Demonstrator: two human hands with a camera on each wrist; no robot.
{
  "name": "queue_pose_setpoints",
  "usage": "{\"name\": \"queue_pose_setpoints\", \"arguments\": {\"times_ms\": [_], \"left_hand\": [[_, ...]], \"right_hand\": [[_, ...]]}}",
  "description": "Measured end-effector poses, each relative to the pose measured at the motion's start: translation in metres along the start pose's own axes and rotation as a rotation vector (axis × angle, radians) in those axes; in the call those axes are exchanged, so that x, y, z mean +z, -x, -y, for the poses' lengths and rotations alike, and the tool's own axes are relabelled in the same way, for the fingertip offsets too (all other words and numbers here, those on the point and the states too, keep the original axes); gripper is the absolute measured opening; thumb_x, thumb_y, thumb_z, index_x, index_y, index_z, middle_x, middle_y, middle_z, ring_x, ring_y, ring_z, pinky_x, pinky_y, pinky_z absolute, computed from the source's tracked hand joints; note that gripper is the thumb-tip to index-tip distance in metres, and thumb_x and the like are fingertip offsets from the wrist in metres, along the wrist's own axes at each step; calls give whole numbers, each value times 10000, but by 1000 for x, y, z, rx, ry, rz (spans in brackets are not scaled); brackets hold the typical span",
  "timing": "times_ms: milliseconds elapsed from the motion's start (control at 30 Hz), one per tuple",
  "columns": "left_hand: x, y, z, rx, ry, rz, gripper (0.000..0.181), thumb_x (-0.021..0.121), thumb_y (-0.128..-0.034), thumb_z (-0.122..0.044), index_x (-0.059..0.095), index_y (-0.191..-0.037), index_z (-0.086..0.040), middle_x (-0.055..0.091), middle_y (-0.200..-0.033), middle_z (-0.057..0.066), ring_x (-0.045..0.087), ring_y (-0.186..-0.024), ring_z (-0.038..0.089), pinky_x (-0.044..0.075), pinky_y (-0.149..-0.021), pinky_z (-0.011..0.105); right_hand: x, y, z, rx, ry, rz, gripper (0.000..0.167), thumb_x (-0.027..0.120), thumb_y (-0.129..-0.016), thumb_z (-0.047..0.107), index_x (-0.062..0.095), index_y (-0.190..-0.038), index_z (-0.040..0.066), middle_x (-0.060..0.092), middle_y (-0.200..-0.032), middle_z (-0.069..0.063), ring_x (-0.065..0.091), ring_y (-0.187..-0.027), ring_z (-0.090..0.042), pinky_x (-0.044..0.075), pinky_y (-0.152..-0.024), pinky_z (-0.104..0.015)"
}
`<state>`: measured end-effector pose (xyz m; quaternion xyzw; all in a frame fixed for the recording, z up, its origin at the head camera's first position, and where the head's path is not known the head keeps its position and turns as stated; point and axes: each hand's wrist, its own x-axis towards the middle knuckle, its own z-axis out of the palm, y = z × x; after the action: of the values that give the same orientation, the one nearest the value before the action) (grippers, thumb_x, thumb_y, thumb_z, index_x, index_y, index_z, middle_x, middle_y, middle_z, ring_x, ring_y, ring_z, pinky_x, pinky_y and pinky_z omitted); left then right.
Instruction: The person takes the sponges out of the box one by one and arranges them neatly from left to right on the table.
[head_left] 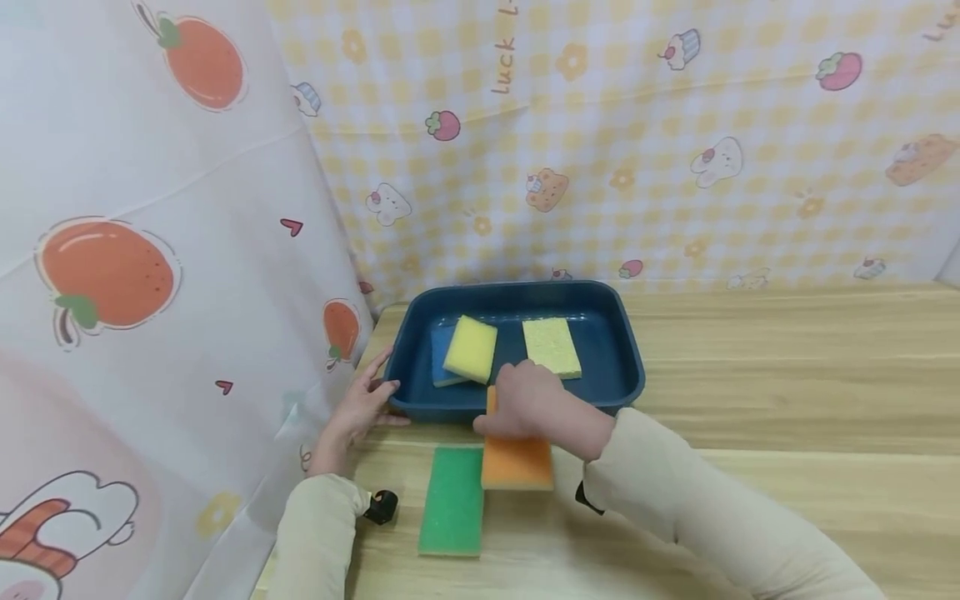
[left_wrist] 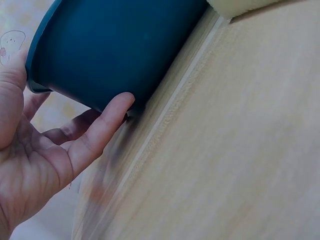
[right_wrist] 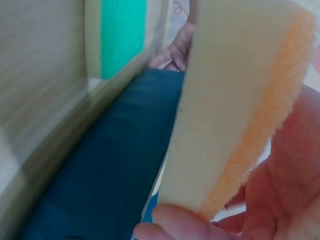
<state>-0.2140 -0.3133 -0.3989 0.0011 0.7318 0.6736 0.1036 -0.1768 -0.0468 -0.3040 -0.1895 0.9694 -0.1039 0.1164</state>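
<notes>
Before the near wall of the dark blue tray (head_left: 442,413), pinching the orange sponge (head_left: 517,465) between thumb and fingers of the right hand (head_left: 528,400) — held clear of the table (head_left: 765,392), near the green sponge (head_left: 452,502) lying there. At the tray's left corner, gripping rim and outer wall with the left hand (head_left: 362,408). Inside — yellow sponge (head_left: 471,350) atop blue sponge (head_left: 440,343) at left, pale yellow sponge (head_left: 551,347) apart at right.

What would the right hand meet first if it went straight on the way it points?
Most likely the yellow sponge lying on the blue sponge in the tray. Depth is unclear, though: the right hand, holding the orange sponge, might pass above it.
</notes>
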Motion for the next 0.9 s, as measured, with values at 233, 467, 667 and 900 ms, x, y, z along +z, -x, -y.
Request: {"name": "queue_pose_setpoints", "arguments": {"times_ms": [233,467,667,900], "left_hand": [[-2,-1,1,-7,19,15,629,380,-945,-62,101,-1452,-306,170,-1378,311,380,-1126,505,500,-724,533],[-2,-2,1,-17,8,23,623,380,-950,-70,98,-1450,-312,155,-1395,298,355,-1141,522,501,-731,525],[-2,-1,0,-15,14,19,623,388,-949,-69,105,-1451,-307,157,-1395,298,349,-1152,513,502,-728,526],[1,1,-3,-2,13,17,624,379,-946,-60,105,-1453,-297,187,-1372,308,372,-1138,492,505,-720,526]], "right_hand": [[9,15,3,1,-1,-10,564,625,-718,521,519,-958,21,488,-821,-112,470,-690,-226,445,-568,-317],[19,24,3,-6,1,-1,571,620,-716,507,525,-987,14,477,-821,-105,460,-703,-226,445,-586,-320],[32,27,1,-9,3,6,628,617,-708,505,530,-1036,-23,512,-869,-139,492,-728,-242,478,-608,-336],[51,24,-1,-3,14,5,633,619,-706,499,537,-1023,-43,523,-892,-176,518,-760,-261,495,-633,-346]]}}
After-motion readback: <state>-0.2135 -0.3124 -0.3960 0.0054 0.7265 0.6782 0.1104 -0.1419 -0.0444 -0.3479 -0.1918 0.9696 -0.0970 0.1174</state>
